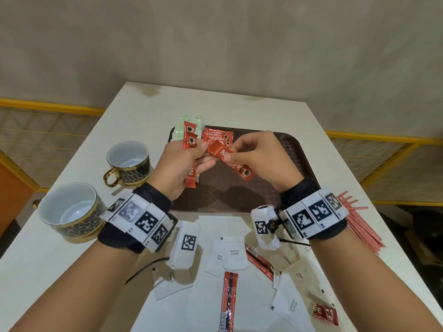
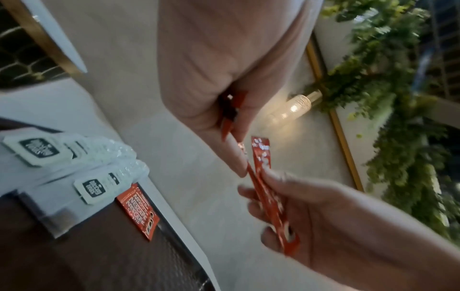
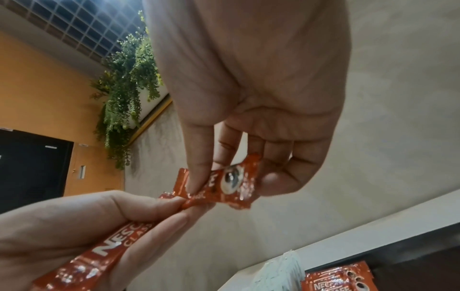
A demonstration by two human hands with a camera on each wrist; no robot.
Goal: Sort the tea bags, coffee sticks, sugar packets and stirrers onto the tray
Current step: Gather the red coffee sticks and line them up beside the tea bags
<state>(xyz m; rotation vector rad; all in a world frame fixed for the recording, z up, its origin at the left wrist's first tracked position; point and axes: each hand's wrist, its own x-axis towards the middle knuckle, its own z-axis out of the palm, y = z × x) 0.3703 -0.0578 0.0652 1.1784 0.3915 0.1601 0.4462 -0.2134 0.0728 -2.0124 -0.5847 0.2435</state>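
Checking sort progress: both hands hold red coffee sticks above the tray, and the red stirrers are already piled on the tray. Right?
Not quite. Both hands, left hand and right hand, do hold coffee sticks above the tray, but the head view shows the stirrers on the table, right of the tray.

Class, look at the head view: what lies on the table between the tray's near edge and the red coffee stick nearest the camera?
White sugar packets lie scattered there, between the tray and that coffee stick, as the head view shows.
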